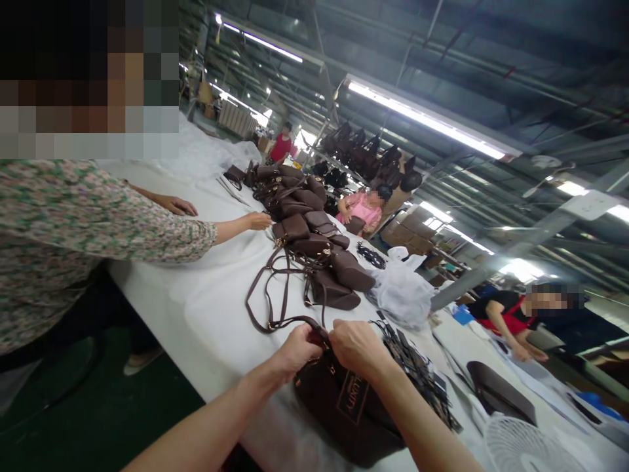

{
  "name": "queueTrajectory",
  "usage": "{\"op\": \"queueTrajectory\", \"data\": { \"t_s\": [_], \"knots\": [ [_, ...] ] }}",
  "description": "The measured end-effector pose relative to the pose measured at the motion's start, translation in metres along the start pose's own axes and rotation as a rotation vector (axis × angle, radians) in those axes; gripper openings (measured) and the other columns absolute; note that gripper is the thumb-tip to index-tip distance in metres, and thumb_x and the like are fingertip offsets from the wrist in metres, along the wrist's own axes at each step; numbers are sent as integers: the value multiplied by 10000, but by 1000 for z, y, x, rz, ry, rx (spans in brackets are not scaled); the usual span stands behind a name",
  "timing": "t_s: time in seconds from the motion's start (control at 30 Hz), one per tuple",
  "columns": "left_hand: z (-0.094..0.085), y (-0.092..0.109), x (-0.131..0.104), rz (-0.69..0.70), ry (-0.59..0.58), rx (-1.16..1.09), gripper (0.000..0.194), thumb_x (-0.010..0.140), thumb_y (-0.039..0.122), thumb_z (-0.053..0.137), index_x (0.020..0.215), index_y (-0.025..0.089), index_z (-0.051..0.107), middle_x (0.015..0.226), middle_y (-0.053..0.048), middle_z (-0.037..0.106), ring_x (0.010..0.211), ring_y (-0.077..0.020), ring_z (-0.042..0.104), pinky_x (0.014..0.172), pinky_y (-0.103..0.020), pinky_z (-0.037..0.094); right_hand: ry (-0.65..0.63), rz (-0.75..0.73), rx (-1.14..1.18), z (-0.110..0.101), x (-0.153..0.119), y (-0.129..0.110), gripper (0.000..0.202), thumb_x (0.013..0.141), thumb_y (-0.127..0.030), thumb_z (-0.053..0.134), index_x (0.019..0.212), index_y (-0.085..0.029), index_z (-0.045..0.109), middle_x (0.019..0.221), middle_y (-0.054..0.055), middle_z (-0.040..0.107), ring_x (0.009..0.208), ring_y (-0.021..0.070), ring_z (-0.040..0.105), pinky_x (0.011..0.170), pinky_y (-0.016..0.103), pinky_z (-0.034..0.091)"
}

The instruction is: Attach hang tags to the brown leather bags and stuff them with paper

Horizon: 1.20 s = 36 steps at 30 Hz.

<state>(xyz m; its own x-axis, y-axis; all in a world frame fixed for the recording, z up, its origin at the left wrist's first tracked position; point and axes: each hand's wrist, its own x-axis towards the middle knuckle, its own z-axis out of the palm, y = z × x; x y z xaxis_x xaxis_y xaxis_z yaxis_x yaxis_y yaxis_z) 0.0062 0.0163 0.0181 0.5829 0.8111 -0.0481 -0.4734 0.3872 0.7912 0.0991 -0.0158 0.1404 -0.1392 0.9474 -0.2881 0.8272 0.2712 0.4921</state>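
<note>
Your left hand (297, 351) and right hand (356, 347) meet at the top edge of the dark brown bag (346, 410), which lies flat on the white desk (196, 314) directly under and in front of your wrists. Both grips are clenched: each pinches the bag's upper rim where the strap (268, 298) joins, thumbs nearly touching. The bag's long axis runs away from your hands toward the lower right, label side up. The strap loops off up and to the left from the pinch point, so your left hand sits nearer its free run. Just beside the bag on the right lies a heap of dark tags (417, 377). Farther up the desk a pile of finished bags (304, 223) stands well apart, where a co-worker's hand (258, 221) touches it. A white fan (528, 446) sits at the lower right.
</note>
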Motion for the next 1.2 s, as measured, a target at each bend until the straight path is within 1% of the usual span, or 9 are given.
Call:
{"op": "queueTrajectory", "data": {
  "t_s": [0.27, 0.57, 0.67, 0.73, 0.83, 0.93, 1.0, 1.07, 1.2],
  "knots": [
    [10, -11, 7, 105, 147, 133, 307, 530, -29, 552, 776, 150, 589, 699, 5, 644, 721, -162, 604, 675, -242, 436, -14, 2, 6, 6, 1, 0, 307, 883, -124, 398, 895, -122, 705, 867, 149, 683, 778, 261, 691, 586, 288, 451],
    [10, -15, 13, 185, 193, 290, 201, 597, 19, 588, 740, 162, 583, 695, -5, 635, 688, -164, 585, 633, -239, 431, -17, 23, 76, 2, 3, -2, 298, 876, -113, 410, 901, -105, 707, 879, 179, 687, 791, 250, 688, 609, 276, 436],
    [10, -11, 10, 198, 223, 445, 192, 614, 18, 546, 734, 167, 569, 691, -3, 616, 677, -155, 560, 613, -231, 401, 2, 35, 132, 5, 2, 2, 292, 873, -110, 412, 883, -111, 704, 900, 170, 689, 805, 242, 682, 636, 278, 439],
    [7, -7, 8, 203, 233, 578, 211, 607, 8, 516, 729, 171, 571, 670, 7, 595, 655, -147, 534, 588, -226, 366, 25, 26, 183, 8, 0, 8, 257, 857, -114, 456, 974, -140, 683, 932, 124, 693, 858, 208, 667, 697, 258, 445],
    [-6, 4, 3, 155, 153, 682, 290, 536, -8, 522, 738, 172, 624, 600, 31, 569, 588, -145, 512, 546, -228, 328, 100, 8, 419, 13, -6, 18, 338, 778, -85, 559, 1098, -170, 623, 940, 40, 681, 835, 136, 631, 733, 208, 434],
    [-24, 22, -5, 126, -11, 786, 295, 506, 4, 521, 666, 185, 690, 574, 20, 609, 581, -163, 539, 564, -241, 352, 183, 19, 651, 17, -9, 20, 246, 731, -60, 592, 943, -168, 653, 876, 13, 643, 745, 115, 589, 670, 200, 408],
    [-33, 35, -11, 164, -97, 855, 296, 540, 23, 500, 629, 206, 715, 632, 2, 672, 645, -181, 583, 620, -248, 386, 217, 4, 670, 19, -9, 16, 163, 766, -88, 582, 862, -186, 668, 861, 11, 628, 770, 127, 581, 684, 214, 394],
    [-36, 48, -16, 227, -122, 891, 298, 602, 51, 495, 655, 221, 733, 694, -5, 707, 705, -190, 607, 665, -253, 404, 226, -18, 651, 21, -6, 10, 164, 818, -126, 560, 869, -216, 688, 894, 13, 631, 824, 138, 587, 727, 229, 390],
    [-28, 64, -22, 343, -64, 922, 217, 715, 133, 524, 707, 204, 728, 737, -20, 689, 734, -186, 598, 692, -263, 406, 227, -26, 620, 25, 0, 0, 172, 858, -186, 578, 938, -256, 713, 951, 14, 645, 873, 142, 608, 750, 233, 395]
  ]
}}
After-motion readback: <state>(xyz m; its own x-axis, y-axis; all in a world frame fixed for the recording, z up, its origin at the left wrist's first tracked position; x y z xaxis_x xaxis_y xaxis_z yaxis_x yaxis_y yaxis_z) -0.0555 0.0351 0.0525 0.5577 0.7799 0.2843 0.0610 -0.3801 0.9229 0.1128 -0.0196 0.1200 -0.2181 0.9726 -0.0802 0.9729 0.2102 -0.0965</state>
